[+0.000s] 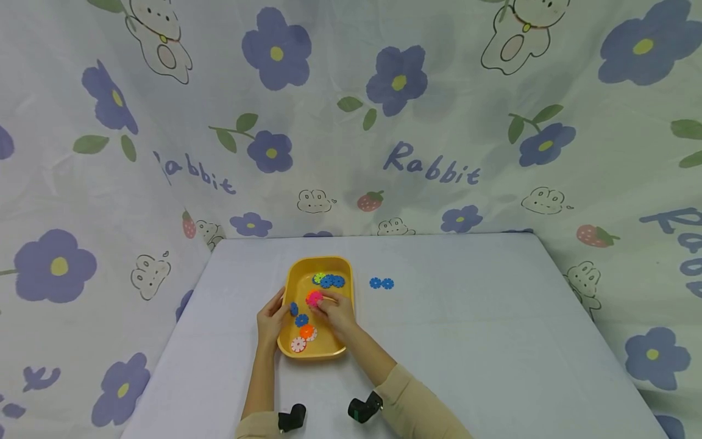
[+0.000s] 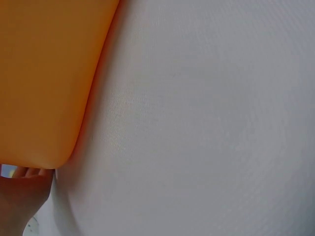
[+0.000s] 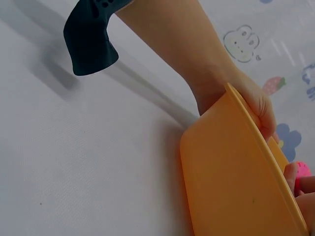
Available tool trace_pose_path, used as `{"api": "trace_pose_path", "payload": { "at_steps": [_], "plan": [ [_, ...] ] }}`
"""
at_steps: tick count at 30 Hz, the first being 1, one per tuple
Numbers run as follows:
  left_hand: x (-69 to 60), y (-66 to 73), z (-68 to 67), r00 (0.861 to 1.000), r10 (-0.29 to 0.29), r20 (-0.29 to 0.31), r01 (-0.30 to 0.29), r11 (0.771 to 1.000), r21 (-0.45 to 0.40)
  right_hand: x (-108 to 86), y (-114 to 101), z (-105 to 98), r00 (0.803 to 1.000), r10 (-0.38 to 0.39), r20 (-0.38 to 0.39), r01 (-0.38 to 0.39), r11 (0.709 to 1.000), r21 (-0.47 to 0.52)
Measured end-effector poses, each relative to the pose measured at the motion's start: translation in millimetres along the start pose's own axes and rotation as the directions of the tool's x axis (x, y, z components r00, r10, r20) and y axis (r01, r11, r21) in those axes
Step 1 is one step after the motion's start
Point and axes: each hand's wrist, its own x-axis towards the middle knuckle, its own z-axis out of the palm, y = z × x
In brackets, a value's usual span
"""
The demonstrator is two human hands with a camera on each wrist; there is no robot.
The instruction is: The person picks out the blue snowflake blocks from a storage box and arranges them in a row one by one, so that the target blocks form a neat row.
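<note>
A yellow tray (image 1: 323, 349) stands on the white table with its long side running away from me. My left hand (image 1: 270, 320) holds the tray's left rim, and its thumb lies close to a tilted blue notched disc (image 1: 294, 309). Over the middle of the tray, my right hand (image 1: 338, 314) pinches a pink notched disc (image 1: 314, 298); a bit of orange shows at its edge. In the right wrist view the pink disc (image 3: 303, 169) is between the fingertips, partly hidden. Only the tray's outer wall (image 2: 44, 78) and part of the left hand (image 2: 24, 199) show in the left wrist view.
Blue discs (image 1: 332, 281) and a yellow-green disc (image 1: 319, 278) lie at the tray's far end. Nearer are a blue disc (image 1: 301, 320), an orange disc (image 1: 307, 331) and a white disc (image 1: 298, 345). Two joined blue discs (image 1: 381, 283) lie right of the tray.
</note>
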Motion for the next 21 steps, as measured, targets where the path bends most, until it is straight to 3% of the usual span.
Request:
{"api": "trace_pose_path", "payload": {
  "at_steps": [15,21],
  "plan": [
    [0.7,1.5,-0.1,1.000,-0.014,0.007,0.014,1.000,0.016,2.5,1.1,1.6,0.996,-0.090,0.009,0.089,0.995,0.044],
    [1.1,1.0,0.0,1.000,-0.011,0.004,0.011,1.000,0.024,2.7,2.6,1.1,0.994,-0.106,-0.011,0.106,0.994,-0.026]
  ]
}}
